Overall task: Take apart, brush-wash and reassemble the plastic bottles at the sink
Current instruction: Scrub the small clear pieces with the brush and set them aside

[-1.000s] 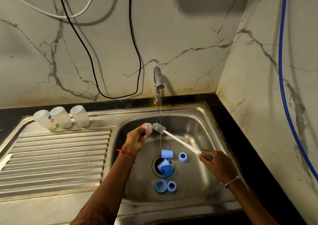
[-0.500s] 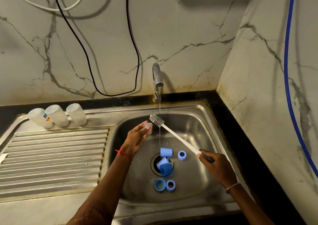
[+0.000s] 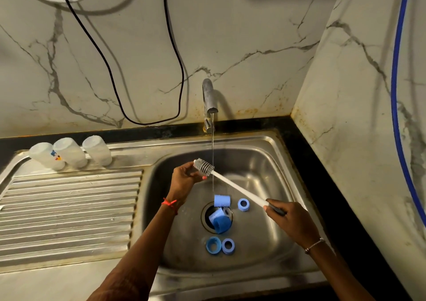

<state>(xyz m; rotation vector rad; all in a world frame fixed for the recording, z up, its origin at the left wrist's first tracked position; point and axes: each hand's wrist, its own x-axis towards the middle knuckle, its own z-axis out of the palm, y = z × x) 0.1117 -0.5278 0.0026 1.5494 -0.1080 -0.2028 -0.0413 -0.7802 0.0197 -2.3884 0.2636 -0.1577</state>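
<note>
Bottle parts in blue, rings (image 3: 214, 245) and caps (image 3: 222, 200), lie nearest on the floor of the steel sink (image 3: 265, 238) around the drain. Above them, the right hand (image 3: 289, 220) has its fingers wrapped on a white brush (image 3: 232, 183), while the left hand (image 3: 185, 178) curls round something small and hidden against the bristles. Water runs from the tap (image 3: 208, 98). Beyond, three clear bottles (image 3: 69, 152) stand upturned on the drainboard (image 3: 69, 208).

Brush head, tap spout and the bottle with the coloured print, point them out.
brush head (image 3: 204, 166), head view, on the bristles.
tap spout (image 3: 209, 98), head view, on its metal neck.
printed bottle (image 3: 46, 154), head view, on its side.
</note>
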